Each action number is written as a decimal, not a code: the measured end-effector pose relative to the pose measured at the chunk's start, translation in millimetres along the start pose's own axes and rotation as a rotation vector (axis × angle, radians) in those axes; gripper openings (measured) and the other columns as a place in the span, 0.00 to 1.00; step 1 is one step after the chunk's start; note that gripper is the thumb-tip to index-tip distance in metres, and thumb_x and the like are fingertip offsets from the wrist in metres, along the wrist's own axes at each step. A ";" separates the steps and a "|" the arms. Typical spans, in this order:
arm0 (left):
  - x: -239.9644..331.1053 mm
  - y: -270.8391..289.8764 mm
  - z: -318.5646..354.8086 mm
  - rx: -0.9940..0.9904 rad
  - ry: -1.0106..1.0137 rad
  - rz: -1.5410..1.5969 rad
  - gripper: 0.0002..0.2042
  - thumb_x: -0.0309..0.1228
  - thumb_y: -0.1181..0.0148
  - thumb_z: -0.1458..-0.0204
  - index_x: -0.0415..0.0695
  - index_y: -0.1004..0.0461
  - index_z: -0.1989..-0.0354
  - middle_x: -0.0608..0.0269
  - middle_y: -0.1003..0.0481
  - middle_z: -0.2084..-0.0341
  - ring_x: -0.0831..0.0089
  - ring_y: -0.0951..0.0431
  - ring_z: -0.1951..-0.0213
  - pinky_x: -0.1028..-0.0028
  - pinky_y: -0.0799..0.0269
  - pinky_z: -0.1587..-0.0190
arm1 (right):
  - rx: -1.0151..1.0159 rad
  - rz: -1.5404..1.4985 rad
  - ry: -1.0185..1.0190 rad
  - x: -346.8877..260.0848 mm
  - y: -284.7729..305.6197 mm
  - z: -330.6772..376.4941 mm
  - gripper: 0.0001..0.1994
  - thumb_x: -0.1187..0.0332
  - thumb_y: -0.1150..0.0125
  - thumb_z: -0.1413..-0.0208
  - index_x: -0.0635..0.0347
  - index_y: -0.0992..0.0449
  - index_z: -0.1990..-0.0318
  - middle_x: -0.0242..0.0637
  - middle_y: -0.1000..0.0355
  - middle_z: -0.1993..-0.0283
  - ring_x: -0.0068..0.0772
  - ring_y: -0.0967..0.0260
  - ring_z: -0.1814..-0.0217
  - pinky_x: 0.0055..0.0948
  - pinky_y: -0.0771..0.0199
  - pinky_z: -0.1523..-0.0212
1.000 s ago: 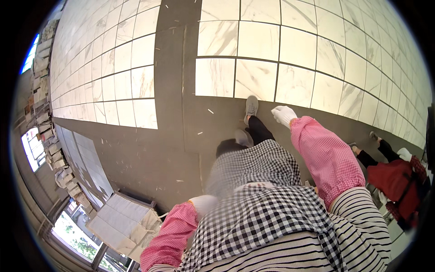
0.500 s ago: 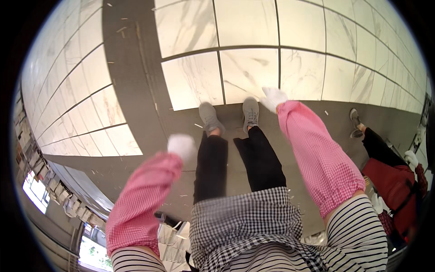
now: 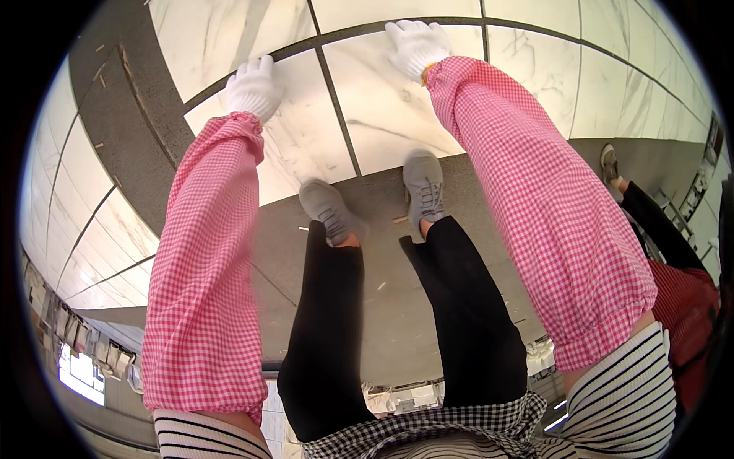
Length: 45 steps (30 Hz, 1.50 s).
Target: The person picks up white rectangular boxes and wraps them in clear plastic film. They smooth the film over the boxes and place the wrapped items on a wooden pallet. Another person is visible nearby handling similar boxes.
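Observation:
Both my hands wear white knitted gloves, and pink checked sleeves cover my forearms. My left hand (image 3: 254,90) rests at the far edge of a white marbled tile (image 3: 302,145), its fingers spread across the dark gap behind it. To the right, my right hand (image 3: 417,47) lies at the far edge of the neighbouring marbled tile (image 3: 390,115). Its fingers are stretched out and slightly apart, with the tips reaching the gap. Neither hand holds anything that I can see. The undersides of the fingers are hidden.
More marbled tiles (image 3: 550,69) lie in rows beyond and to the right, with another block of tiles (image 3: 99,222) at the left. A dark strip (image 3: 115,92) with small scraps runs between. My grey shoes (image 3: 423,183) stand at the near tile edge. Another person (image 3: 680,298) is at the right.
My hands have moved forward and come down onto the tiles. I am bent further over, and the left hand has travelled from beside my leg to the far edge of the tile.

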<state>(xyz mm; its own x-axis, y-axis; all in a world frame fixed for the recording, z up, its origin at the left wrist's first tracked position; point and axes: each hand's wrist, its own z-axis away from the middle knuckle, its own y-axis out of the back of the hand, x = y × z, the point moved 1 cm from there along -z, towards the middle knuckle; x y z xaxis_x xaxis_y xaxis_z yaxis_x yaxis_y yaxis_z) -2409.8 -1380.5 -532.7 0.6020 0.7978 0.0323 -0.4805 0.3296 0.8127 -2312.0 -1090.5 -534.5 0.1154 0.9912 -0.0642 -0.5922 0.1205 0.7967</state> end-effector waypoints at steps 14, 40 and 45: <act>-0.4 40.4 -11.2 -0.192 0.031 -0.017 0.29 0.48 0.34 0.51 0.41 0.23 0.45 0.45 0.22 0.47 0.50 0.23 0.43 0.59 0.28 0.39 | -0.114 -0.069 -0.094 9.4 29.3 -23.5 0.24 0.56 0.44 0.43 0.51 0.26 0.39 0.42 0.25 0.39 0.43 0.28 0.35 0.47 0.28 0.37; 38.9 156.6 381.7 -0.535 -0.435 -0.319 0.12 0.28 0.44 0.44 0.46 0.14 0.58 0.50 0.16 0.60 0.51 0.15 0.56 0.57 0.18 0.53 | 0.008 -0.352 -0.430 -74.4 83.2 389.6 0.11 0.68 0.43 0.44 0.56 0.12 0.65 0.47 0.17 0.62 0.47 0.18 0.60 0.45 0.20 0.59; 36.3 208.9 456.8 -0.531 -0.468 -0.387 0.11 0.32 0.42 0.43 0.45 0.14 0.58 0.51 0.16 0.60 0.52 0.14 0.57 0.56 0.18 0.53 | -0.081 -0.534 -0.521 -81.7 105.6 510.8 0.11 0.67 0.42 0.44 0.56 0.13 0.63 0.46 0.17 0.61 0.47 0.18 0.58 0.46 0.19 0.59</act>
<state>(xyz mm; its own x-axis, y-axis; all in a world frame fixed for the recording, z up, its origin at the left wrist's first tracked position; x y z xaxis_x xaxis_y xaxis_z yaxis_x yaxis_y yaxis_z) -2197.0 -1513.3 -96.1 0.9359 0.3226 0.1415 -0.3515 0.8289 0.4352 -1976.6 -1186.3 -138.2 0.7540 0.6457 -0.1205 -0.4049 0.6014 0.6887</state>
